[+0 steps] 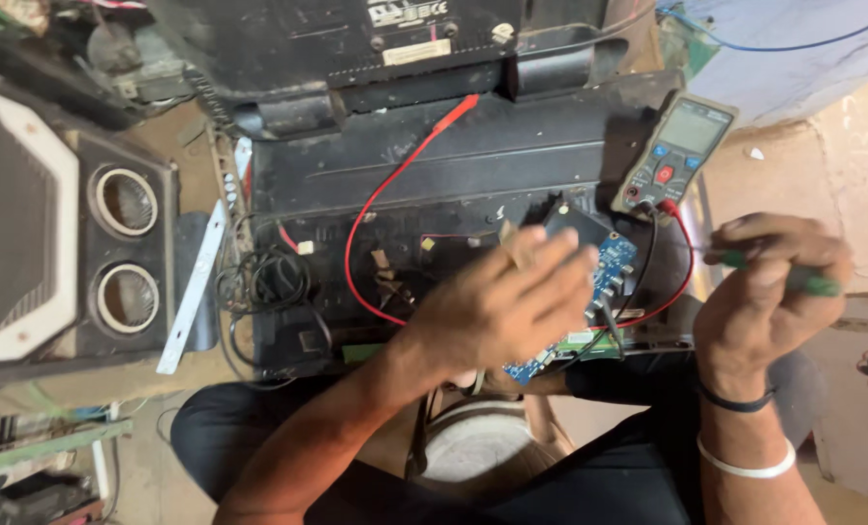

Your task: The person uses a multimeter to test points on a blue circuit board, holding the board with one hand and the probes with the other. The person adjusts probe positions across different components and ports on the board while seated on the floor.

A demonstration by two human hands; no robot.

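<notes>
The left hand (507,306) lies flat and open, fingers together and blurred, over a blue circuit board (604,282) that it covers in large part; whether the palm presses on the board or only hovers just above it cannot be told. The board sits tilted at the near edge of a dark, opened appliance chassis (434,165) that fills the middle of the view, its corner with a row of small connectors showing past the fingertips. The right hand (760,292) is closed in a fist around a green-handled screwdriver (808,282), whose handle sticks out to the right of the knuckles; the tip is hidden. That wrist carries a dark band and a white bangle. Just above and between the hands, a multimeter (675,154) with a grey screen and a red dial leans on the chassis, and its red lead (395,185) and a black lead loop down across the chassis and past the board. To the left stands a speaker cabinet (74,243) with two round ports, a white strip (193,287) leaning beside it, and a tangle of black cable (264,282) near the chassis. The person's dark trousers and a round stool seat show below.
</notes>
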